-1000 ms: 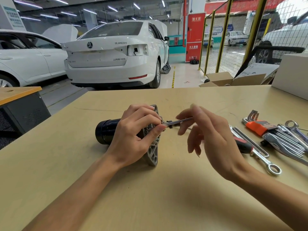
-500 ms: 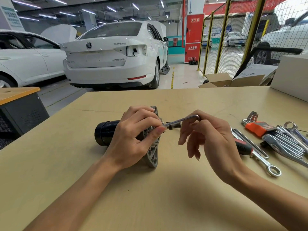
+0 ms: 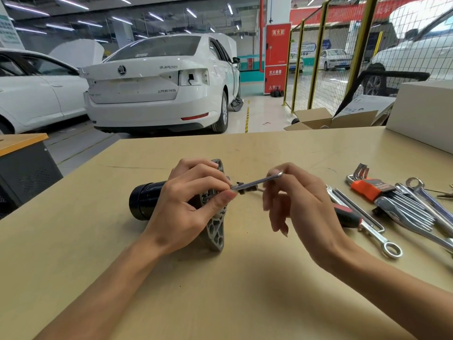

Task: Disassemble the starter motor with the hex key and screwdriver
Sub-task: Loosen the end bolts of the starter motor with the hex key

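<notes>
The starter motor [image 3: 143, 201], a black cylinder with a grey cast flange [image 3: 215, 231], lies on its side on the tan table [image 3: 220, 303]. My left hand [image 3: 188, 207] grips the motor at the flange, its thumb against the shaft of a silver hex key [image 3: 257, 183]. The key's tip sits at the flange face. My right hand [image 3: 301, 204] pinches the key's bent outer end between thumb and forefinger, the other fingers hanging loose. A red-and-black screwdriver handle [image 3: 346, 215] lies just behind my right hand.
Right of my hands lie an orange hex key holder [image 3: 367, 188], several wrenches [image 3: 416, 217] and a ring spanner [image 3: 389, 249]. A white box [image 3: 424, 111] stands at the table's back right. Beyond the far edge stand white cars [image 3: 157, 82] and a yellow mesh fence [image 3: 318, 57].
My right hand has turned the hex key's outer end upward and shifted its pinch along it. The left hand and motor have stayed in place.
</notes>
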`<action>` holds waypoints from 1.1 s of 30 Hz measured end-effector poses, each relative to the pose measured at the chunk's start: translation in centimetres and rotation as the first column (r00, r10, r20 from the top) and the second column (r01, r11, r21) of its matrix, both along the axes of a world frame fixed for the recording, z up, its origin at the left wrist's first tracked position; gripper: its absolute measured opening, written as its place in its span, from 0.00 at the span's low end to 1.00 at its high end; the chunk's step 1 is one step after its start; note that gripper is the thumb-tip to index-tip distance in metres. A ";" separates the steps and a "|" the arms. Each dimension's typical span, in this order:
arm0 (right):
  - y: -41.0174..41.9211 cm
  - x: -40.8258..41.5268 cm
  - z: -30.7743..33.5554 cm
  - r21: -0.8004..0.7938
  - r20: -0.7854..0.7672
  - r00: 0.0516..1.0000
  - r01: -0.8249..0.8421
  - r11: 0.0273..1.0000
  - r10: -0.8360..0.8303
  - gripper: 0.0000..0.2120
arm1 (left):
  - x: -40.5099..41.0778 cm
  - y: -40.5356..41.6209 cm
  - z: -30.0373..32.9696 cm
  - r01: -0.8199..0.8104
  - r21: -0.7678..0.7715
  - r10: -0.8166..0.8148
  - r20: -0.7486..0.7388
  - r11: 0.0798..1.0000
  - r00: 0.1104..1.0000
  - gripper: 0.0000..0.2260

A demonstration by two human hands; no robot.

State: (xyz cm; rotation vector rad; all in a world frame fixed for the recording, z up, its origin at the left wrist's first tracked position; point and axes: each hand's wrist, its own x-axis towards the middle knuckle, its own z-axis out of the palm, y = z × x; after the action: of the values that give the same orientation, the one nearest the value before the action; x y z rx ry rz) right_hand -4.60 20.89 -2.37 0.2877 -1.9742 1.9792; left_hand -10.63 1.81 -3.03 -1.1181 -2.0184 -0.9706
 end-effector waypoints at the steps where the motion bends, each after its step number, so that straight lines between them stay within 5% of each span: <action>1: 0.0 0.1 0.1 -0.022 -0.002 1.000 -0.006 1.000 0.006 0.18 | 0.0 0.0 0.0 -0.002 0.001 0.002 -0.003 1.000 1.000 0.08; 7: -0.5 0.6 0.2 -0.078 -0.078 0.996 -0.047 0.996 0.041 0.25 | 0.0 0.0 -0.2 -0.023 0.010 0.023 -0.031 1.000 0.999 0.10; 19: -0.9 0.8 -0.4 0.247 -0.381 0.922 0.177 0.953 -0.072 0.19 | 0.0 -0.1 -0.2 -0.008 0.014 0.009 -0.030 1.000 1.000 0.12; 33: -0.8 0.5 -0.5 0.331 -0.356 0.930 0.216 0.919 -0.090 0.10 | 0.0 0.0 -0.3 -0.033 0.027 0.034 -0.020 0.999 0.999 0.11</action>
State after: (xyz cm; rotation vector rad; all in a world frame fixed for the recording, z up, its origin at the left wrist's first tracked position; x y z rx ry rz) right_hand -4.08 20.10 -2.89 0.5028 -2.0504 1.3487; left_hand -10.63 1.77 -3.29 -1.0722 -1.9958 -0.9632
